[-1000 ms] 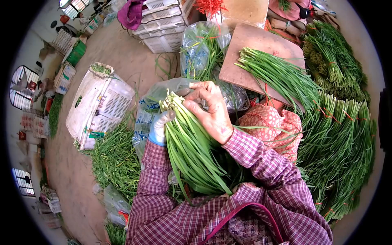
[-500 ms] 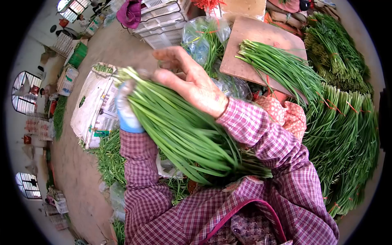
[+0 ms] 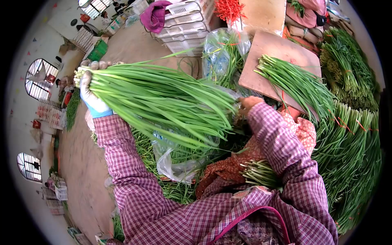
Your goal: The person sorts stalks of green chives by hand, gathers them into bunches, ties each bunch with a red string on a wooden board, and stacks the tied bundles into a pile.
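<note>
My left hand [image 3: 90, 83], in a whitish glove with a blue cuff, is closed round the pale stem ends of a large bunch of green stalks [image 3: 159, 98]. The bunch stretches across to the right, its leaf tips fanned out. At those tips is my right hand [image 3: 249, 103], bare and partly hidden; its fingers are too hidden to read. Another bunch [image 3: 286, 79] lies on the reddish-brown board [image 3: 261, 53]. On my lap, over a red patterned cloth [image 3: 220, 169], rests a smaller bundle of stalks [image 3: 261, 173].
Tied green bundles [image 3: 347, 163] are stacked along the right. White crates [image 3: 188, 28] stand ahead, with red ties [image 3: 228, 10] beside them. Clear plastic bags [image 3: 222, 55] hold more stalks. Loose greens [image 3: 175, 192] lie below my left arm. People [image 3: 118, 6] are far off at upper left.
My left hand has carried the bunch up and left and turned it nearly level. My right hand has moved from near the stem ends down to the leaf tips. The lap bundle now shows.
</note>
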Available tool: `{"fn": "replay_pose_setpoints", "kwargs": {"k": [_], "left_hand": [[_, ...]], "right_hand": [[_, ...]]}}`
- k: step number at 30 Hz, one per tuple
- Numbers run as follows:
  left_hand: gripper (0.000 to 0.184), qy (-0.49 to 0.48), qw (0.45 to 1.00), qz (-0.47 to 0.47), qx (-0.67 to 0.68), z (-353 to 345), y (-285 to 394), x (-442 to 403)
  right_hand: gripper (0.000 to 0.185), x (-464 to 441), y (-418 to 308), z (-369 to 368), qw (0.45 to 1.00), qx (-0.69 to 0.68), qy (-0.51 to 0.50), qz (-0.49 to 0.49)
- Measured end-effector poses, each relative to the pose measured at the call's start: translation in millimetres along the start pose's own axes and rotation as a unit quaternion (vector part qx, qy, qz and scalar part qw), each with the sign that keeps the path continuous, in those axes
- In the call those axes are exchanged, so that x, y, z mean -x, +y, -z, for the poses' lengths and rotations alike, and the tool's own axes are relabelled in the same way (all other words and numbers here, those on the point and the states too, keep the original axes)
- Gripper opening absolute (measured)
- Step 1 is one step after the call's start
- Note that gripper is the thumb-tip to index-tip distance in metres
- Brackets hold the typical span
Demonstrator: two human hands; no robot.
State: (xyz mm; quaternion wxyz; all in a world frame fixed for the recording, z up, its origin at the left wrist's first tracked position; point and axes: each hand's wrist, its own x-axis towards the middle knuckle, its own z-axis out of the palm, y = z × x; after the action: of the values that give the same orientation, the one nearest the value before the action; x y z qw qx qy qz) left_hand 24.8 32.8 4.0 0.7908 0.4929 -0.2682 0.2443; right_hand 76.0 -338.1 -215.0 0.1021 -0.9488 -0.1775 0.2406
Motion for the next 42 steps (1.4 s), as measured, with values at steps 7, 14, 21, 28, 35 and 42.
{"fn": "replay_pose_setpoints", "kwargs": {"k": [7, 14, 21, 28, 35, 42], "left_hand": [[0.029, -0.059, 0.87, -0.086, -0.481, -91.4, -55.5, 22.3], [0.059, -0.273, 0.716, -0.179, -0.617, -192.3, -134.6, 92.0], [0.036, -0.278, 0.764, -0.157, -0.561, -229.9, -156.0, 123.0], [0.037, -0.252, 0.891, -0.1, -0.365, -232.4, -123.3, 75.7], [0.035, -0.29, 0.904, -0.218, -0.227, -252.0, -83.8, 9.3], [0.026, -0.345, 0.857, -0.37, -0.095, -286.9, -120.2, -53.9]], "right_hand": [[0.105, 44.1, -34.6, 58.9, 0.848, -0.285, 0.309, 0.323], [0.1, 34.8, -79.0, 28.0, 0.718, -0.413, 0.399, 0.393], [0.09, 57.4, -54.2, 18.5, 0.68, -0.531, 0.368, 0.348], [0.079, 66.1, -70.3, 48.2, 0.63, -0.565, 0.346, 0.405], [0.069, 83.8, -75.4, 111.4, 0.549, -0.543, 0.355, 0.527], [0.073, 137.8, 39.3, 206.2, 0.689, -0.168, 0.618, 0.34]]}}
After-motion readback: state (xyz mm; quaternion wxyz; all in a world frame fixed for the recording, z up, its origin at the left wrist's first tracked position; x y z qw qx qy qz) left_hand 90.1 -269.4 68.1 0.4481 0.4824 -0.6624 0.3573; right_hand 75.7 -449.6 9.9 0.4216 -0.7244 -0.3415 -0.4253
